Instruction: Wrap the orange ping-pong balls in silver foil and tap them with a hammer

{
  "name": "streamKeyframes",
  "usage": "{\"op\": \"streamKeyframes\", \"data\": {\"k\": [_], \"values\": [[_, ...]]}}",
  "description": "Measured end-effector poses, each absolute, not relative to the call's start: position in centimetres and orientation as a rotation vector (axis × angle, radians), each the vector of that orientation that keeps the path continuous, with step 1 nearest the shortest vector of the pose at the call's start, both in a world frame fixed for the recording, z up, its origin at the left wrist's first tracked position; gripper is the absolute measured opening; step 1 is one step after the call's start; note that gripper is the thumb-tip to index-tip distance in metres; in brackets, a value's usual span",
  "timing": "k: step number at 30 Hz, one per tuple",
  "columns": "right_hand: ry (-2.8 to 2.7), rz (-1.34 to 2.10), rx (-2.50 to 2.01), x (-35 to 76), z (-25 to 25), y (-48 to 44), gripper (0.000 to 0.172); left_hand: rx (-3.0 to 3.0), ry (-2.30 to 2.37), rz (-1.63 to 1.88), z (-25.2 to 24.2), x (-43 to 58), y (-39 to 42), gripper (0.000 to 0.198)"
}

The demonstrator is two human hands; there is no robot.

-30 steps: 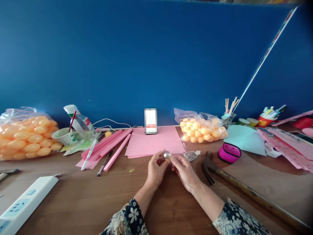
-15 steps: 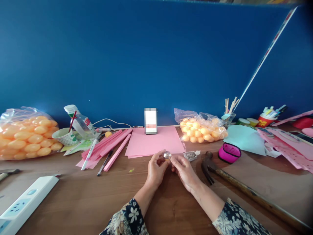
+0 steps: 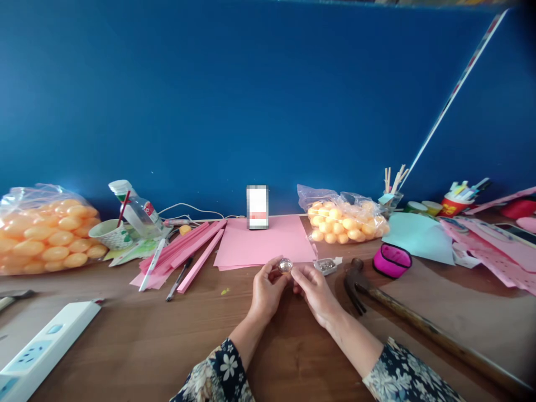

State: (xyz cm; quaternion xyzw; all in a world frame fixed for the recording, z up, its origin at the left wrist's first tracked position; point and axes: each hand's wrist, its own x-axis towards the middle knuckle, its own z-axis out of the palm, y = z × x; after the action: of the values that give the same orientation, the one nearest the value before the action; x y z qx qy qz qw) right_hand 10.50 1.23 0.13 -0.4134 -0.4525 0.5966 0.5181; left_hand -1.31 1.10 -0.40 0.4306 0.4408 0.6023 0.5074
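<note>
Head view, shiny piece (image 3: pixel 285 265): small, round, silvery, held up over the middle of the table (image 3: pixel 138 346), by the pink sheets' (image 3: pixel 255 245) near edge.
Left hand (image 3: pixel 268 285): gripping that piece between thumb and fingers.
Right hand (image 3: pixel 315 290): thumb and forefinger together at its right side; whether they grip it, I can't tell.
Clear tray (image 3: pixel 328 266): just beyond the right hand, shiny bits inside.
Hammer (image 3: pixel 427 325): handle slanting toward the table's near right corner.
Phone (image 3: pixel 257 206): propped upright near the back edge, screen blurred.
</note>
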Motion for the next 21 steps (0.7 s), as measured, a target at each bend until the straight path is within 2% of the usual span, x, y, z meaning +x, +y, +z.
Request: {"op": "streamKeyframes", "data": {"k": [21], "values": [[-1.079,1.429,-1.026,10.53,0.21,1.12,0.029,1.008,1.067,1.458,0.18,-1.29,0.91,0.043]]}}
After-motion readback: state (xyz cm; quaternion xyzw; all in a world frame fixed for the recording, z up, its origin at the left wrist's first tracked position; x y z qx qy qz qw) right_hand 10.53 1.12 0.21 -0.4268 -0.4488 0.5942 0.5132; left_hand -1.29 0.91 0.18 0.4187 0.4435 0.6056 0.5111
